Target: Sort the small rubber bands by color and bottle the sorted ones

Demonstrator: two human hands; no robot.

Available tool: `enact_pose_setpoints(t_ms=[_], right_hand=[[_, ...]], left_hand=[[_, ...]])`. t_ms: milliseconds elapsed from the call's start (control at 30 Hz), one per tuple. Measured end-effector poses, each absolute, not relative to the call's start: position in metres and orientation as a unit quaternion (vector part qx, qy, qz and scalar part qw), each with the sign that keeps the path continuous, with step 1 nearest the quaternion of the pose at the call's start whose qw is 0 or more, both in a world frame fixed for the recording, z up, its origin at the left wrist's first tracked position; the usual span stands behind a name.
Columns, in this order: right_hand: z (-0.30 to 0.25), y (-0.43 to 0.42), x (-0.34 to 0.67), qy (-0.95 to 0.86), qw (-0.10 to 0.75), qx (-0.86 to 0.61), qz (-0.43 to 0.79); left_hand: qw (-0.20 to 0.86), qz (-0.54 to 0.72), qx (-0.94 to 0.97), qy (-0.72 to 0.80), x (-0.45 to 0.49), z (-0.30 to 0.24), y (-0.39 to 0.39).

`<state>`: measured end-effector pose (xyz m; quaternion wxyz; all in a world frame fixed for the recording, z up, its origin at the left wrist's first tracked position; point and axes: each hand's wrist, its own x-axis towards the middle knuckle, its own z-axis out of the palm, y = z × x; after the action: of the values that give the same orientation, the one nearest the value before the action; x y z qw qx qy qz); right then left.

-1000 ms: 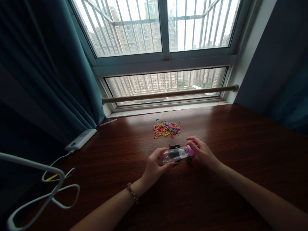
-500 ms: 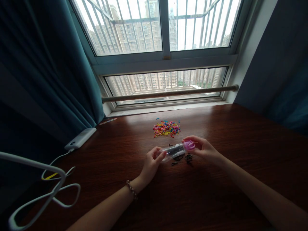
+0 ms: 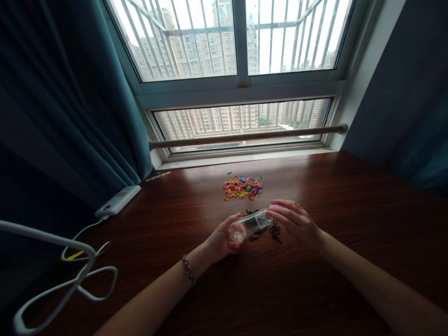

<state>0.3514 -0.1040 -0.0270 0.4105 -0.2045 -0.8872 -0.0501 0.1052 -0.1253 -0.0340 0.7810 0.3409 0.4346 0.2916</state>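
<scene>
Tilted above the table is a clear plastic container (image 3: pixel 251 225), with a white printed label on its side. My left hand (image 3: pixel 221 240) is wrapped around its rounded bottom end, which faces me. At the other end, the fingers of my right hand (image 3: pixel 296 223) close over a pink lid (image 3: pixel 276 206) and hide most of it. Small black bands or clips (image 3: pixel 275 231) lie under and beside the container, too small to name surely. Farther back sits a loose pile of small multicoloured bands or clips (image 3: pixel 242 187).
The brown wooden table (image 3: pixel 325 186) reaches a barred window. At left, a white power bank or adapter (image 3: pixel 118 201) lies by a blue curtain (image 3: pixel 115 121), with a white cable (image 3: pixel 94 298) looping nearby. A metal rail (image 3: pixel 248 136) crosses the window.
The container has rolled, so its label now shows and its bottom end faces me more. My right fingers have shifted from pinching the pink lid to covering it.
</scene>
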Motion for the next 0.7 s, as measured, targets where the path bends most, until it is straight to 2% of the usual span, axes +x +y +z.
enact_pose_setpoints(t_ms=[67, 133, 200, 300, 467, 600, 700], right_hand=[[-0.026, -0.102, 0.358, -0.863, 0.438, -0.234, -0.091], [-0.023, -0.095, 0.367, -0.796, 0.502, -0.316, -0.117], [-0.022, -0.082, 0.377, -0.703, 0.566, -0.414, -0.118], [-0.032, -0.056, 0.393, -0.622, 0.591, -0.513, -0.038], [-0.069, -0.017, 0.4, -0.625, 0.533, -0.556, 0.128], [-0.078, 0.005, 0.382, -0.66, 0.459, -0.578, 0.142], [-0.076, 0.024, 0.366, -0.664, 0.451, -0.583, 0.129]], left_hand=[[0.843, 0.228, 0.315, 0.372, 0.101, -0.031, -0.124], [0.869, 0.207, 0.316, 0.32, 0.096, -0.029, -0.124], [0.87, 0.222, 0.33, 0.292, 0.092, -0.029, -0.124], [0.84, 0.297, 0.347, 0.294, 0.092, -0.034, -0.125], [0.786, 0.384, 0.382, 0.299, 0.102, -0.041, -0.128], [0.736, 0.426, 0.425, 0.311, 0.107, -0.044, -0.129], [0.685, 0.477, 0.443, 0.328, 0.109, -0.045, -0.128]])
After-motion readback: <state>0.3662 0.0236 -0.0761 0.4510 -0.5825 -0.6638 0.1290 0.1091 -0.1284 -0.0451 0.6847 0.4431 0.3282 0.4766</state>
